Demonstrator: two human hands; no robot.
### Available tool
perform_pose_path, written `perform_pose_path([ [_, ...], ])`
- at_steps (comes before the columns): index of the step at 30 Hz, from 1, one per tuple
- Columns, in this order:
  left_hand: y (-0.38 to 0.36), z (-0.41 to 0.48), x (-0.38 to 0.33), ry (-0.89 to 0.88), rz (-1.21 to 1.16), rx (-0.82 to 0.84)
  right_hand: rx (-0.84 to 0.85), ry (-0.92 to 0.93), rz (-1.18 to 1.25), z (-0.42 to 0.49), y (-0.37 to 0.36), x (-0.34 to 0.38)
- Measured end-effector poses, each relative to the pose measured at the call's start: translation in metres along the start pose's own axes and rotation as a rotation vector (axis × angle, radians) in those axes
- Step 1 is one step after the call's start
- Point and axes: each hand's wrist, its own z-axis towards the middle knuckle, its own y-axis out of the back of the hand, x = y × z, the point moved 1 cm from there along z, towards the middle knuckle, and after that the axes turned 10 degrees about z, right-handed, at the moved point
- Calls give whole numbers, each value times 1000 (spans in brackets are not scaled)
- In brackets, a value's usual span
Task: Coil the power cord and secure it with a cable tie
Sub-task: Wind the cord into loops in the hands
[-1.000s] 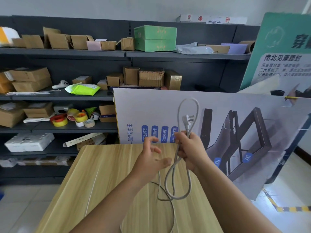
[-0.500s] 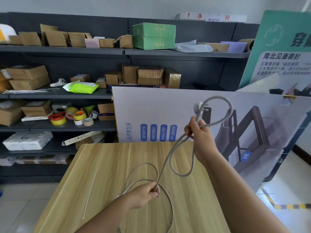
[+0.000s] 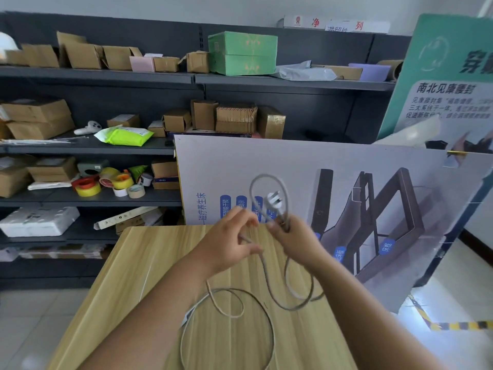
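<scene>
A grey power cord runs through both hands above the wooden table. My right hand is closed on gathered loops of the cord; one loop rises above the fist with the white plug inside it, another hangs below. Just to its left, my left hand pinches a stretch of the cord between thumb and fingers. The remaining cord lies in loose rings on the table near my forearms. A thin white cable tie lies on the table at the left.
A printed board leans upright behind the table. Dark shelves at the back and left carry cardboard boxes, tape rolls and a green box. A green poster stands at the right.
My left hand has risen from the table with the cord and come up beside my right hand. The right hand has dropped lower and closer, and another loop has been gathered.
</scene>
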Motion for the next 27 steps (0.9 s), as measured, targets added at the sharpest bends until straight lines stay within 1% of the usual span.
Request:
perform_pose_path([
  [1, 3, 9, -7, -2, 4, -49, 41, -18, 121, -4, -12, 1],
  [4, 10, 25, -12, 22, 0, -181, 124, -124, 626, -12, -31, 4],
  [6, 14, 28, -10, -11, 72, -287, 194, -124, 751, -13, -29, 6],
  [8, 15, 27, -2, 8, 141, -356, 228, -76, 721, -14, -25, 10],
  [9, 12, 25, 7, 45, 139, -347, 213, -43, 690, -15, -23, 11],
  [11, 1, 13, 27, 60, 83, -274, 134, -4, 722, -15, -18, 13],
  [13, -17, -5, 56, 37, 51, -159, 88, 42, 848, -11, -7, 15],
  [15, -29, -21, 72, 118, 7, -86, 38, 61, 918, -5, 9, 17],
  [16, -32, -24, 75, 184, -47, -72, 15, 54, 910, -3, 17, 16],
  [18, -32, -24, 69, 336, -190, -105, 1, 32, 793, 0, 28, 13],
  [19, -29, -20, 64, 382, -248, -139, 10, 10, 714, 0, 29, 11],
  [20, -26, -15, 57, 390, -293, -173, 19, -26, 660, -1, 28, 8],
  [22, -18, -6, 40, 295, -260, -186, 14, -104, 645, -4, 24, 4],
  [24, -10, -2, 31, 193, -123, -163, -10, -161, 730, -6, 22, 2],
  [27, -1, -3, 51, 168, 33, -146, 14, -208, 914, -8, 28, -1],
])
